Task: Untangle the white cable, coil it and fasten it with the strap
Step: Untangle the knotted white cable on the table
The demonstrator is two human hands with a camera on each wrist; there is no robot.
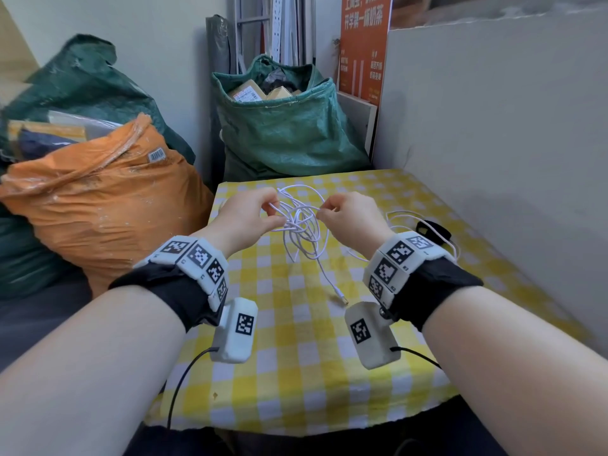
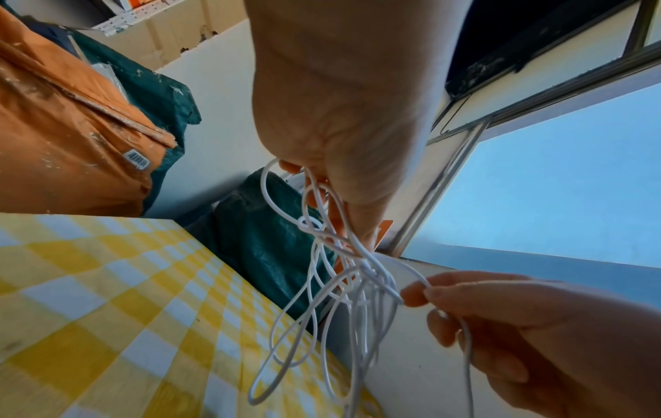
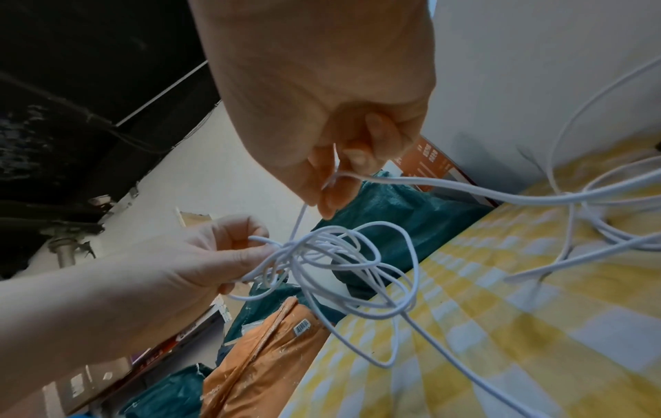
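Note:
A tangled white cable point(image 1: 301, 222) hangs in a knot of loops between my two hands above the yellow checked table point(image 1: 296, 340). My left hand point(image 1: 253, 212) pinches several loops at the knot's left side point(image 2: 314, 192). My right hand point(image 1: 342, 213) pinches one strand at the right point(image 3: 332, 183). Loose loops dangle down to the cloth, and one end with a metal plug point(image 1: 342, 299) lies on the table. More cable point(image 1: 401, 217) trails right toward a black strap point(image 1: 432, 230) lying beyond my right wrist.
An orange sack point(image 1: 98, 205) and green sacks point(image 1: 286, 126) stand off the table's left and far edges. A pale wall panel point(image 1: 493, 143) runs along the right side. The near half of the tablecloth is bare apart from the plug.

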